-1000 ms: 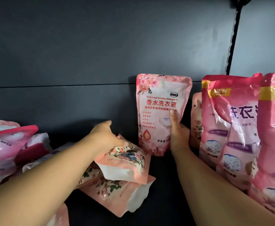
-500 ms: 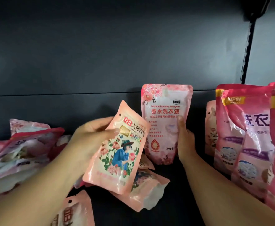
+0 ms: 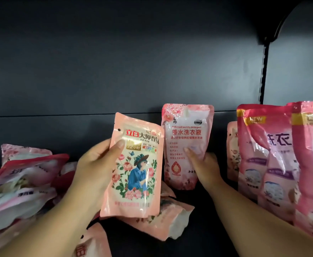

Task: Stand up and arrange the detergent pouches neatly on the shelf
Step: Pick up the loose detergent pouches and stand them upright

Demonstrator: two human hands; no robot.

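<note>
a floral pouch (image 3: pixel 133 169), pale pink with roses and a figure in a blue dress and hat printed on it, is held upright and slightly tilted by the left hand (image 3: pixel 94 169); the grip of that hand is clamped on the pouch, with the thumb laid across the front near its upper left edge and the other fingers hidden behind it. just to the right of the floral pouch, a standing pink pouch (image 3: pixel 186 145) marked "perfumed laundry detergent" is kept upright against the dark back panel (image 3: pixel 133 62) of the shelf (image 3: pixel 203 216); it is steadied by the right hand (image 3: pixel 205 167), whose grip is closed around the pouch's lower right edge, the thumb being pressed on the front. below the floral pouch, fallen pouches (image 3: pixel 170 217) of the same peach colour are seen lying flat on the shelf, partly covered by it. to the left of the floral pouch, a heap of toppled pouches (image 3: pixel 20 184) in pink, red and white is piled in disorder. well to the right of the floral pouch, beyond the standing pink pouch, a row of taller deep-pink pouches (image 3: pixel 274 160) is stood upright, one marked "new", with a small peach pouch (image 3: pixel 232 153) partly hidden behind them. a slotted upright rail (image 3: pixel 263 71) is fixed to the back panel above that row.
</note>
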